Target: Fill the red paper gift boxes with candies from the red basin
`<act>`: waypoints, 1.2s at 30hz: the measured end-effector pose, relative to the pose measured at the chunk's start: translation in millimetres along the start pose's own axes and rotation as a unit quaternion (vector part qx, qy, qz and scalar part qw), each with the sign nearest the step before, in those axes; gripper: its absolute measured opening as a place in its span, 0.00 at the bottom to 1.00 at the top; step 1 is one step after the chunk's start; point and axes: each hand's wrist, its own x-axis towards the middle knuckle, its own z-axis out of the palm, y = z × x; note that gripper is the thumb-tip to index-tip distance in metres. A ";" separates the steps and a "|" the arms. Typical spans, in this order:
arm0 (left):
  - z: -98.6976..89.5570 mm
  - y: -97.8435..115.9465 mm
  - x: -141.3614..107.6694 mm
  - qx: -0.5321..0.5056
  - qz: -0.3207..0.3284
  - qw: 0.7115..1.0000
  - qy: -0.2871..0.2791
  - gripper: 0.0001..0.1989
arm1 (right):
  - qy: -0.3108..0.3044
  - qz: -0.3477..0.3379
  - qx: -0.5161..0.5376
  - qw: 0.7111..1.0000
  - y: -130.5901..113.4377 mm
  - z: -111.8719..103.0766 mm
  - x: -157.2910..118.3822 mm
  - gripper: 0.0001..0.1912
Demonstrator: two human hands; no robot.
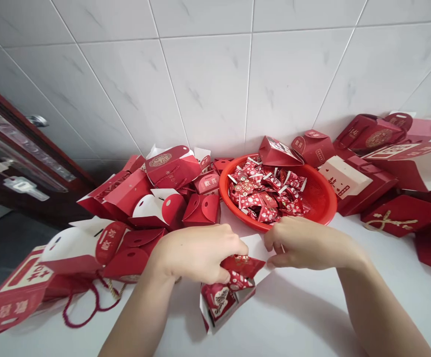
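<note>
My left hand (204, 253) is closed, thumb and fingers gripping a shiny red wrapped packet (247, 266) over a small open gift box (215, 322). Inside the box lie more red-and-white wrapped sweets (223, 300), partly hidden by my left hand. My right hand (308, 243) has its fingers curled at the box's raised white flap (262, 275), on the right side. Just behind my right hand stands a red plastic basket (323, 191), holding a heap of red wrapped sweets (254, 191).
Several red gift boxes (159, 210) crowd the left of the white table (293, 317), one with a looped cord handle (96, 302). More red boxes (394, 215) stand on the right. A tiled wall (208, 84) rises behind. At far left is a dark door with keys (26, 186).
</note>
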 end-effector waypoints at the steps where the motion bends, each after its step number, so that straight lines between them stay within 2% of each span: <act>1: 0.0 -0.2 -0.2 0.008 -0.004 1.000 -0.003 0.08 | 0.003 -0.007 0.011 1.000 -1.5 0.6 2.8 0.04; 4: 2.9 0.0 0.3 0.007 -0.004 1.000 -0.009 0.06 | 0.038 -0.015 0.039 0.998 -5.1 2.4 8.7 0.09; 9: 14.6 6.5 9.5 0.019 -0.003 1.000 -0.006 0.09 | 0.097 0.044 0.044 0.993 -7.6 3.9 10.5 0.12; 15: 20.4 23.0 29.1 0.045 0.003 0.998 -0.033 0.07 | 0.107 0.086 0.030 0.990 -2.7 -0.1 6.9 0.13; 18: 20.8 27.1 31.3 0.039 -0.004 0.999 -0.037 0.08 | 0.112 0.096 0.008 0.989 0.1 -0.9 3.6 0.12; 20: 21.2 26.4 27.4 0.030 -0.037 0.999 -0.018 0.09 | 0.112 0.097 0.002 0.989 0.3 -0.8 1.8 0.12; 23: 20.2 22.5 16.2 0.025 -0.066 0.997 0.044 0.09 | 0.112 0.093 -0.009 0.989 -1.0 0.0 0.6 0.13; 27: 15.2 18.5 2.2 0.047 -0.067 0.992 0.100 0.11 | 0.114 0.091 -0.017 0.989 -1.6 1.7 0.5 0.14; 31: 12.6 16.5 -4.0 0.060 -0.052 0.988 0.130 0.12 | 0.117 0.093 -0.013 0.989 -0.3 2.7 0.0 0.13; 36: 14.3 18.6 -3.9 0.022 -0.027 0.989 0.146 0.10 | 0.118 0.099 -0.023 0.988 -2.7 1.9 -0.3 0.12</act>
